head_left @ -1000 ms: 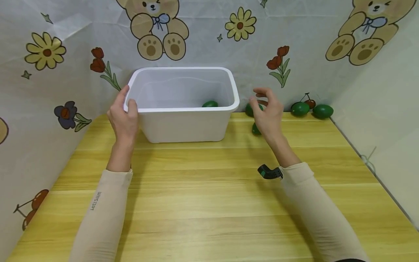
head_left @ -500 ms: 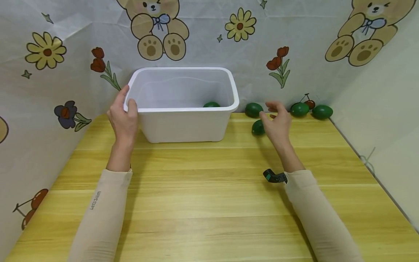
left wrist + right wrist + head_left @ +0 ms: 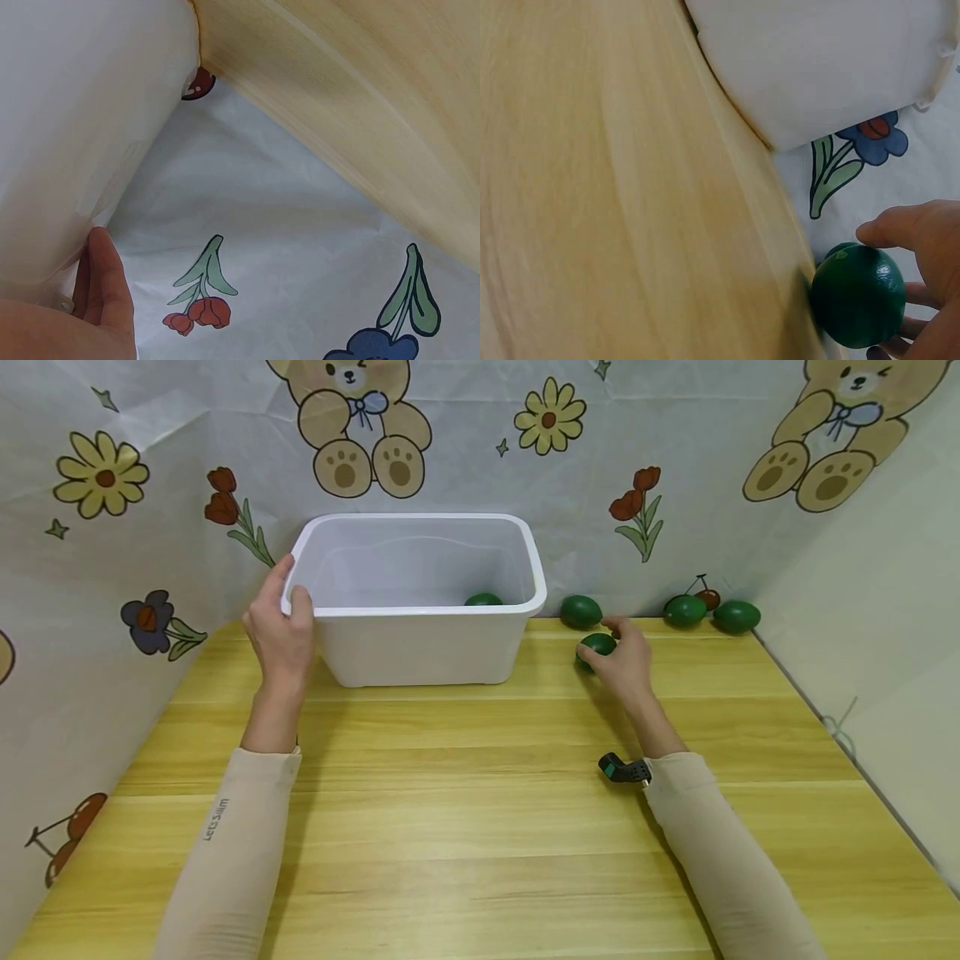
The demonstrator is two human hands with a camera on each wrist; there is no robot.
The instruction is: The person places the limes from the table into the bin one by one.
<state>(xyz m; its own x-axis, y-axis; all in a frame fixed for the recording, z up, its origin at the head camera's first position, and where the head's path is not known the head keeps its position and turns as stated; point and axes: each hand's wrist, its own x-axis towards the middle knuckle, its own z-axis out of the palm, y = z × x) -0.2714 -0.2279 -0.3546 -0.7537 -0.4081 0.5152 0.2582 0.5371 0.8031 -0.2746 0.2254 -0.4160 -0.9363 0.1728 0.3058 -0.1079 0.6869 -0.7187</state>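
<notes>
Our right hand curls its fingers round the dark green plastic lime; left hand grips the white plastic tub. We should firm the grasp before lifting.

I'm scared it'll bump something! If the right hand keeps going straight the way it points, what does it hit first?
The right hand already touches one green ball. Straight on, probably the ball by the wall; depth is unclear.

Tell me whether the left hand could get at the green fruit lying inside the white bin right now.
Probably yes. The left hand grips the white bin at its left rim, the bin is open-topped, and nothing covers the green fruit inside it. It would have to release the rim first.
</notes>
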